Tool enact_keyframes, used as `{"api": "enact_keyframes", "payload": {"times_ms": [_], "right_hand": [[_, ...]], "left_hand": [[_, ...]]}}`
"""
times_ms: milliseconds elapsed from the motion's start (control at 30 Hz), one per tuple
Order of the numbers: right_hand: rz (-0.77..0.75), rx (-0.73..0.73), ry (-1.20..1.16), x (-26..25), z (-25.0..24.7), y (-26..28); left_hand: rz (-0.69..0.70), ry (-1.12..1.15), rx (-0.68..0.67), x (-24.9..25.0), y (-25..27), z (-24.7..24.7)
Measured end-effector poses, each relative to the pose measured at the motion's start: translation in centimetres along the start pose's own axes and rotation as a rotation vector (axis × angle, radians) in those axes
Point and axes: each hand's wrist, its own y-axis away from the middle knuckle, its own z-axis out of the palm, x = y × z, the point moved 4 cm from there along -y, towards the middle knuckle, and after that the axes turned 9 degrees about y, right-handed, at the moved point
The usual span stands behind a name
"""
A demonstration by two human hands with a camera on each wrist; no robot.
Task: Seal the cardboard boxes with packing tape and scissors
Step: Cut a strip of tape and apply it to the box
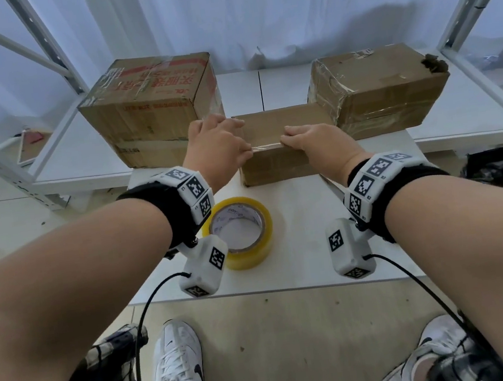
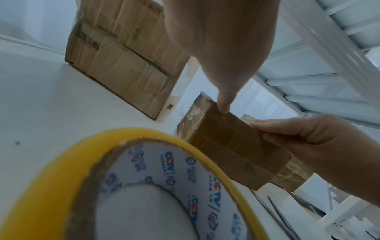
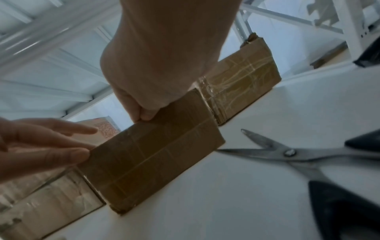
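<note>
Small cardboard box (image 1: pixel 279 145) sits centre table. Left hand (image 1: pixel 218 148) and right hand (image 1: pixel 314 143), fingers extended, press a clear tape strip (image 1: pixel 267 147) along its near top edge, likely bonding it. Tape roll (image 1: pixel 242 232) lies near; scissors (image 3: pixel 287 154) right.

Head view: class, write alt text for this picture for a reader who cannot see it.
Both hands work at the top front edge of a small cardboard box on a white table, left hand and right hand at the ends of a clear tape strip. A yellow tape roll lies nearer; two bigger boxes stand behind.
</note>
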Motion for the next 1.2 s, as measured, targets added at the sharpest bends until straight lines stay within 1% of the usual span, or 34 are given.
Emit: {"api": "enact_keyframes", "payload": {"times_ms": [133, 200, 300, 367, 500, 567, 633, 667, 700, 767, 833, 900, 933, 1000, 1067, 1200], "right_hand": [[0.097, -0.076, 0.154, -0.6, -0.6, 1.5], [0.131, -0.147, 0.204, -1.3, 0.0, 2.1], [0.165, -0.244, 0.241, -1.9, 0.1, 3.0], [0.184, -0.265, 0.225, -2.1, -0.6, 3.5], [0.17, -0.274, 0.122, -3.4, -1.6, 5.1], [0.159, -0.317, 0.046, -4.4, -1.1, 6.0], [0.166, -0.374, -0.038, -5.1, -0.4, 6.7], [0.172, -0.384, -0.081, -5.3, -0.3, 7.0], [0.181, -0.393, -0.133, -5.4, -0.2, 7.2], [0.21, -0.393, -0.275, -5.3, -0.5, 7.3], [0.248, -0.385, -0.501, -5.1, -1.4, 7.2], [0.281, -0.389, -0.777, -4.8, -2.9, 7.0], [0.289, -0.401, -0.873, -4.7, -3.5, 6.9], [0.264, -0.383, -0.932, -4.2, -5.3, 6.3], [0.215, -0.348, -0.923, -4.0, -6.9, 5.7], [0.175, -0.133, -0.843, -3.8, -8.8, 4.6]], "left_hand": [[-0.092, -0.073, -0.09, -0.6, 1.0, -1.4], [-0.08, -0.082, -0.121, -0.1, 2.1, -1.8], [-0.002, 0.012, -0.167, 1.2, 4.1, -1.6], [0.006, 0.079, -0.276, 2.3, 5.6, -0.8], [-0.083, 0.12, -0.52, 4.1, 8.2, 0.9], [-0.065, 0.053, -0.625, 4.9, 9.3, 1.5], [-0.055, -0.103, -0.736, 5.1, 10.3, 2.0], [-0.063, -0.14, -0.753, 5.1, 10.7, 1.9], [-0.069, -0.131, -0.745, 5.0, 10.9, 1.6], [-0.041, -0.038, -0.692, 4.8, 10.7, 0.4], [-0.024, 0.096, -0.614, 4.6, 10.1, -1.8], [-0.029, 0.203, -0.579, 4.3, 9.3, -4.1], [-0.022, 0.26, -0.565, 4.4, 8.9, -5.0], [-0.011, 0.368, -0.507, 4.4, 7.9, -7.0], [-0.026, 0.468, -0.46, 4.3, 7.2, -8.2], [-0.073, 0.605, -0.39, 3.7, 6.3, -8.8]]}}
